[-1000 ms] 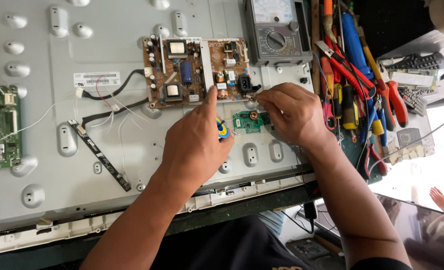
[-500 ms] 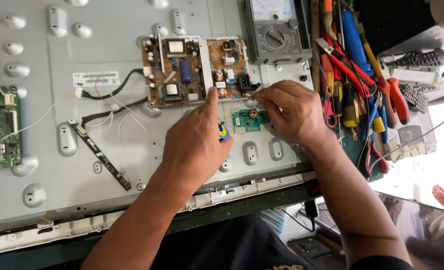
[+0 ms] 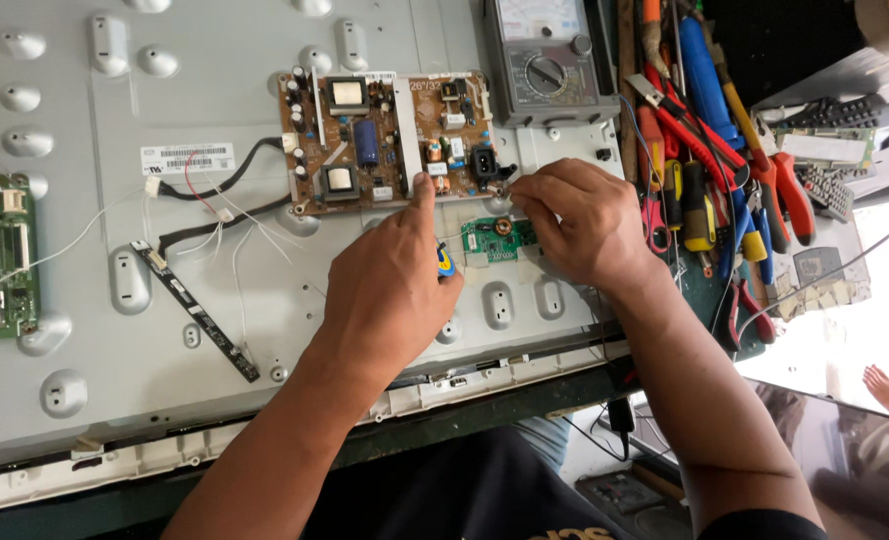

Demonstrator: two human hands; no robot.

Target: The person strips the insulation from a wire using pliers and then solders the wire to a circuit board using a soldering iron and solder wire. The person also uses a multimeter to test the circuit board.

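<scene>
The brown power supply board [image 3: 394, 140] lay at upper centre on the grey panel back [image 3: 164, 330]. My left hand [image 3: 389, 290], gripping a blue-yellow tool [image 3: 445, 262], pressed its lower edge; my right hand [image 3: 574, 225] pinched beside the small green board [image 3: 492, 240], below the multimeter [image 3: 547, 55].

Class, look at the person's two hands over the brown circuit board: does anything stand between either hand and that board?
Nothing visible does. The left hand already has its index fingertip at the lower edge of the brown circuit board, and the right hand has its fingertips at its lower right corner.
</scene>
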